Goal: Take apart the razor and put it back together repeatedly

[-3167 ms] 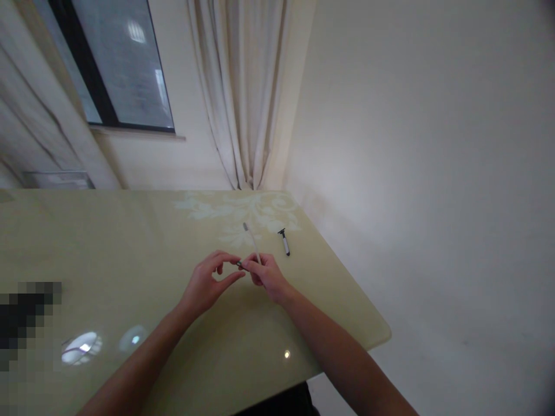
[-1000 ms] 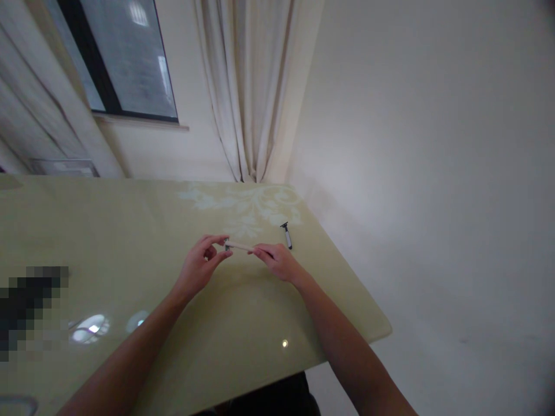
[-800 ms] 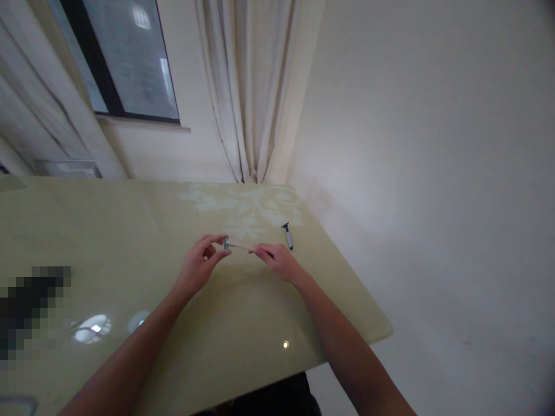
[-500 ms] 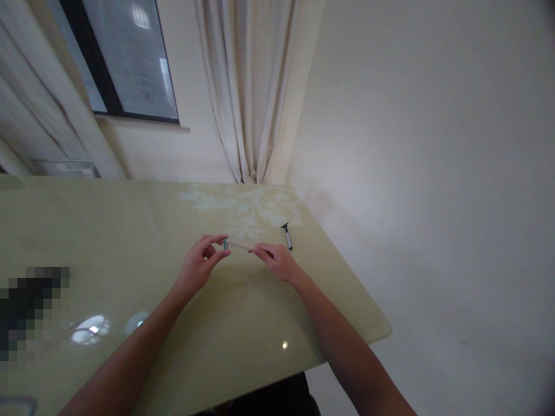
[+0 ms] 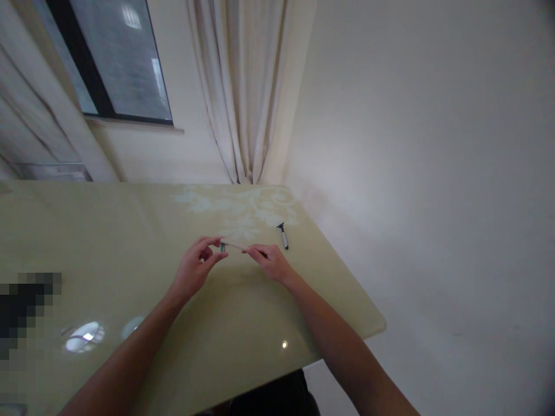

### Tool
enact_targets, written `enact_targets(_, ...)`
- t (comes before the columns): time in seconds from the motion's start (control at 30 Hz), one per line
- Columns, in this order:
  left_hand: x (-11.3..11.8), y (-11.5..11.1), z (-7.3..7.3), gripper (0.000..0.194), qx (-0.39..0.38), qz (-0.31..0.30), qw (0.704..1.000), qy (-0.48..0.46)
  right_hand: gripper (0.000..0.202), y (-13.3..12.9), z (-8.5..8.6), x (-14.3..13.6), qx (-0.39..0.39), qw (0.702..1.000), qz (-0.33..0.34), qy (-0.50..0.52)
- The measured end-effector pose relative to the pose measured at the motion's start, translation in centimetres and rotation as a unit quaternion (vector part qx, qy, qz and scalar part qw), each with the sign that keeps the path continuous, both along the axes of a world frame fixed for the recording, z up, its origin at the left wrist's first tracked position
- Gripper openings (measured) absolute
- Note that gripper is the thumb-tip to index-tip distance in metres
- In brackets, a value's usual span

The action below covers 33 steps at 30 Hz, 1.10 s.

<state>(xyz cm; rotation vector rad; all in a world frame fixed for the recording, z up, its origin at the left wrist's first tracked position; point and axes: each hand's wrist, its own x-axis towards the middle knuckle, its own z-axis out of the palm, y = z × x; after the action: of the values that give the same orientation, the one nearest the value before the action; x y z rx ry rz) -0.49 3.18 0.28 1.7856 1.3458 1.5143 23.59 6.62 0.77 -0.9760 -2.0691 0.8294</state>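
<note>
Over the glossy pale green table (image 5: 173,341), my left hand (image 5: 197,266) pinches a small greenish rectangular piece (image 5: 223,247) between thumb and fingers. My right hand (image 5: 271,263) is closed on one end of a thin pale stick (image 5: 235,245). The stick's other end meets the top of the small piece at my left fingertips. Whether the two are joined is too small to tell. A razor (image 5: 284,237) with a dark head and grey handle lies on the table just beyond my right hand.
A blurred dark object (image 5: 26,306) is at the left of the table. The white wall (image 5: 411,173) runs along the table's right side. Behind the table hang curtains (image 5: 243,86) beside a window (image 5: 121,58). A black item (image 5: 273,398) shows below the front edge.
The view has shifted slightly. The stick's left end now sits higher against the small piece, near its top. Both hands keep their holds.
</note>
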Motion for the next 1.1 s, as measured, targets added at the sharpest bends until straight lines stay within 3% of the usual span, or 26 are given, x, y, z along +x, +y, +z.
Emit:
enact_targets(0.33, 0.07, -0.01, 0.09, 0.032, 0.004, 0.002, 1.000, 0.009, 0.052, 0.30, -0.07, 0.37, 0.035, 0.999, -0.029, -0.003)
enact_targets(0.47, -0.05, 0.11, -0.22, 0.035, 0.010, -0.002, 1.000, 0.018, 0.051, 0.38, -0.09, 0.40, 0.022, 1.000, 0.006, -0.012)
enact_targets(0.6, -0.13, 0.17, -0.29, 0.033, 0.014, -0.006, 1.000, 0.020, 0.049, 0.38, 0.03, 0.40, 0.031, 0.999, -0.021, -0.013)
enact_targets(1.1, -0.05, -0.05, 0.11, 0.034, 0.021, 0.001, 0.999, 0.027, 0.054, 0.57, 0.03, 0.79, 0.015, 0.999, 0.003, -0.032)
